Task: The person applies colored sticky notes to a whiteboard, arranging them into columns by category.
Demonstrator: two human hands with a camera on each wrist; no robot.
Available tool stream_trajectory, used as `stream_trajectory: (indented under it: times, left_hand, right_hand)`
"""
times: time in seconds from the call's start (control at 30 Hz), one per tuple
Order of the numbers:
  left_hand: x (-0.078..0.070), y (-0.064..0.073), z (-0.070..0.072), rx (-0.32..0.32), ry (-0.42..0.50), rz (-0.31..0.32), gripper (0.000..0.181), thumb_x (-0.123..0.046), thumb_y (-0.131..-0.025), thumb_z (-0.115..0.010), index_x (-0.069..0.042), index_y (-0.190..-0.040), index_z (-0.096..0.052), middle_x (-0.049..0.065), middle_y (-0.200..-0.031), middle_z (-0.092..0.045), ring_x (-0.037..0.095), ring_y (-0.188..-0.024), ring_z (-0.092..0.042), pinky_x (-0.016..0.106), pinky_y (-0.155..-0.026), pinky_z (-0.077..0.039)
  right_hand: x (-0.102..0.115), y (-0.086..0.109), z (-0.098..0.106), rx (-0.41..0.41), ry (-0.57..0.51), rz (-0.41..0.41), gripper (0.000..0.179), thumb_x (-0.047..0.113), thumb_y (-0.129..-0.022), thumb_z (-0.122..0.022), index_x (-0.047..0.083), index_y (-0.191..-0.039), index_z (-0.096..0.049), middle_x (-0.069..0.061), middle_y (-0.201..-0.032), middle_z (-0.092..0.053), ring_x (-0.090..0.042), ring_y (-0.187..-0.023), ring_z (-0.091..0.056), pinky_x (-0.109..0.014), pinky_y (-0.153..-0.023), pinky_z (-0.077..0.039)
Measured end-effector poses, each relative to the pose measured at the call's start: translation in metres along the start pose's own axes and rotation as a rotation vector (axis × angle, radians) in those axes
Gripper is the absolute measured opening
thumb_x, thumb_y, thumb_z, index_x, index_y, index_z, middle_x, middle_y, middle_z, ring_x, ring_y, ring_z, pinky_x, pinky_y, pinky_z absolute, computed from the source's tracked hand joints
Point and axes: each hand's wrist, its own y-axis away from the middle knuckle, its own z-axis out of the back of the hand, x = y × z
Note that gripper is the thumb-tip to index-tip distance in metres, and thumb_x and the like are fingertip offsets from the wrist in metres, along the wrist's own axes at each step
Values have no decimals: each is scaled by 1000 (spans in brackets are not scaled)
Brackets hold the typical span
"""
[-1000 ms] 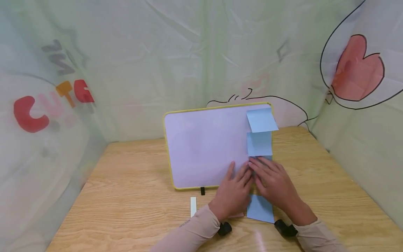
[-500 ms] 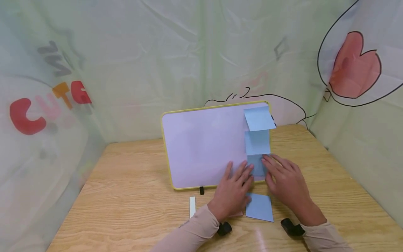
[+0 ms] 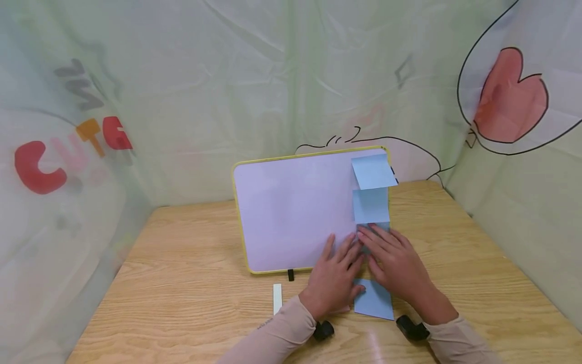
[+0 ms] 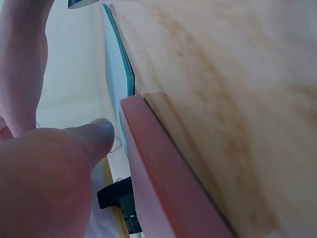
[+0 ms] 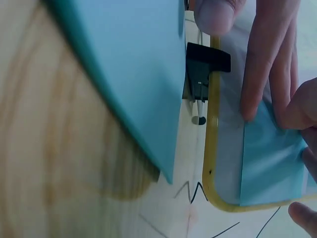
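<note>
We are pressing the lowest blue note (image 5: pixel 270 166) near the lower right corner of the whiteboard (image 3: pixel 291 212); our right grip (image 3: pixel 400 265) and left grip (image 3: pixel 334 280) are clamping nothing, fingers extended. We are risking tipping the whiteboard by pushing hard, or peeling edges from uneven pressure.

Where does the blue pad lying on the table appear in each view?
Head: blue pad low, right of centre.
Left wrist: blue pad upper left of centre, a narrow side-on strip beyond the pink pad.
Right wrist: blue pad large, cut by the top edge.
Shared landmark: yellow board frame.
</note>
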Motion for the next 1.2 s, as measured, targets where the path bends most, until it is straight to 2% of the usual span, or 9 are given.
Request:
stream_trajectory:
  times: [0.23,0.43,0.57,0.67,0.77,0.9,0.97,1.07,1.2]
  left_hand:
    - [0,1,1,20,-11,2,71,-69,-98,-39,-26,-154,-41,2,-167,-15,27,-153,-6,55,-119,-12]
    - [0,0,2,36,-7,-1,71,-69,-98,-38,-27,-156,-39,2,-167,-13,27,-153,-4,55,-119,-10]
    - [0,1,3,36,-13,-4,71,-69,-98,-38,-27,-155,-39,2,-167,-14,26,-153,-5,54,-119,-11]
    - [1,2,3,26,-10,-4,71,-68,-98,-39,-26,-155,-41,2,-167,-15,27,-153,-6,54,-119,-12]
    - [2,3,3,16,-2,-4,70,-67,-98,-40,-25,-154,-42,2,-166,-18,27,-153,-7,55,-119,-13]
    - [1,3,2,9,8,-5,70,-68,-97,-42,-24,-153,-44,1,-163,-27,27,-153,-9,56,-119,-13]
    - [1,4,2,8,8,-6,71,-68,-97,-41,-23,-153,-44,0,-162,-30,27,-153,-9,56,-119,-13]
    - [1,4,1,6,7,-4,71,-68,-97,-41,-23,-153,-43,1,-163,-28,27,-153,-9,56,-119,-13]
    - [1,4,1,7,7,-3,71,-67,-97,-42,-25,-154,-42,2,-165,-22,28,-153,-8,56,-119,-14]
  right_hand:
    - [-9,6,6,-4,53,-43,61,39,-107,-27,-3,-127,-66,-15,-133,-63,-37,-121,-59,-66,-93,-43]
    - [-16,12,14,-6,69,-80,48,25,-97,-42,-5,-125,-66,-17,-129,-65,-37,-118,-61,-66,-92,-44]
    - [-15,11,15,-28,74,-110,47,20,-90,-47,-7,-122,-68,-19,-125,-66,-38,-114,-64,-66,-91,-45]
    - [-9,6,12,-72,70,-111,46,22,-95,-43,-8,-119,-69,-20,-122,-68,-39,-112,-65,-64,-90,-47]
    - [-1,0,7,-98,37,-69,48,24,-101,-38,-7,-120,-68,-19,-123,-67,-39,-113,-64,-63,-90,-47]
    - [9,-3,0,-26,-32,7,52,32,-107,-34,-4,-132,-62,-15,-136,-61,-37,-123,-58,-63,-96,-42]
    - [11,-3,-3,20,-39,19,55,36,-108,-32,-2,-135,-60,-13,-140,-58,-36,-127,-55,-63,-98,-40]
    - [9,0,-3,52,-13,5,56,36,-107,-31,-1,-135,-61,-12,-141,-58,-34,-129,-53,-65,-100,-38]
    - [4,3,-1,45,25,-14,57,36,-105,-31,-2,-130,-64,-13,-137,-61,-33,-125,-56,-66,-98,-39]
